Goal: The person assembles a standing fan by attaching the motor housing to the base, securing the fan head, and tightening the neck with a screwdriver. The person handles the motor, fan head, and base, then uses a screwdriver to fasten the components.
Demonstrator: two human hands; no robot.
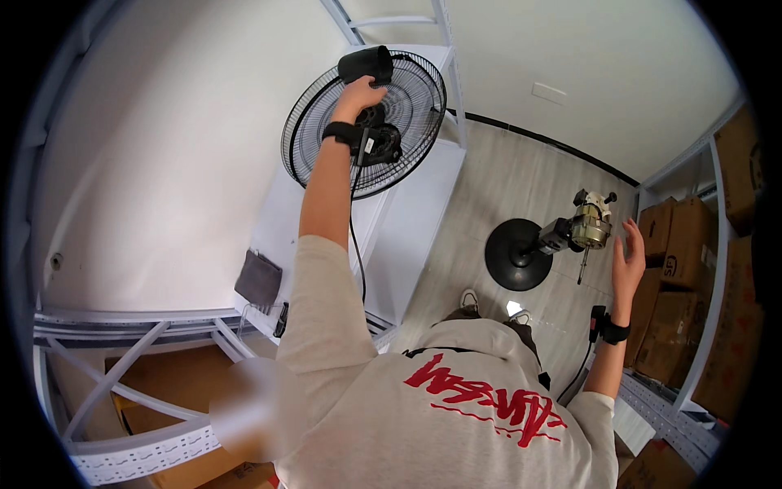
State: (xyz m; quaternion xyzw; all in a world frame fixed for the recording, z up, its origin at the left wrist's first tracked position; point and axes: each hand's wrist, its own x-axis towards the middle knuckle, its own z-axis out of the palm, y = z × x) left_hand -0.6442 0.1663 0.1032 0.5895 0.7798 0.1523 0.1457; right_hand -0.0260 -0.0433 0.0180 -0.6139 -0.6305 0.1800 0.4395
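Note:
My left hand (357, 99) reaches to the far side of a white shelf, its fingers closed at the lower edge of a black cup-shaped fan motor cover (363, 66). The cover is tilted over a round black wire fan grille (303, 122) lying on the shelf. Dark plastic parts (384, 147) rest on the grille, partly hidden by my wrist. On the right, my right hand (627, 265) hangs open with its fingers apart, beside a bare fan motor (590, 226). That motor sits on a short stand with a round black base (517, 254) on the floor.
A grey cloth (259, 279) lies at the left end of the white shelf (428, 208). Cardboard boxes (688, 244) fill a metal rack on the right. More boxes (175, 387) stand in a rack at lower left. Cables run from both wrist straps.

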